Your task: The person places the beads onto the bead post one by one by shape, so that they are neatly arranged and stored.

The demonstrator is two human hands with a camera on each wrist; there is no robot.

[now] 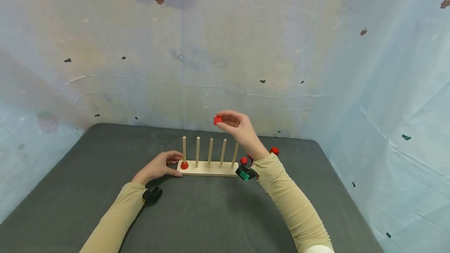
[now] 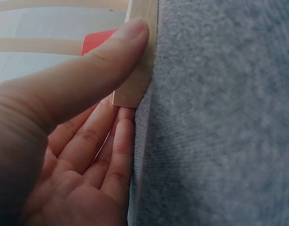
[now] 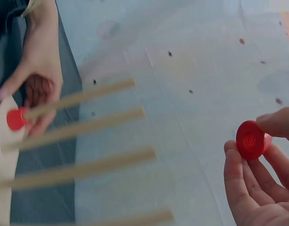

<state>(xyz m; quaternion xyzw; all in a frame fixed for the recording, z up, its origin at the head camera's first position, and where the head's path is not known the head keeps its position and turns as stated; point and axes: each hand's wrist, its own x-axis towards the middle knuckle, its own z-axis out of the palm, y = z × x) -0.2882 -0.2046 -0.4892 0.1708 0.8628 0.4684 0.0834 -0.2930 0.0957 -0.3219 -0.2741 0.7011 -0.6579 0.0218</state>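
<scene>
A pale wooden peg stand (image 1: 210,170) with several upright pegs lies across the dark table. At its left end my left hand (image 1: 162,166) holds the base, thumb (image 2: 130,35) along the front side and fingers behind. Around the leftmost peg, down on the base, sits a red flared piece (image 1: 184,165). My right hand (image 1: 242,129) is raised above the stand, over its right half. Between thumb and fingertips it pinches a similar red piece (image 3: 251,140), whose round wide face shows in the right wrist view. That piece is apart from the pegs.
To the right of the stand, partly hidden by the right wrist, lie more red pieces, one near the base (image 1: 243,160) and one farther right (image 1: 274,150). A pale printed curtain (image 1: 218,57) hangs behind the table (image 1: 197,214).
</scene>
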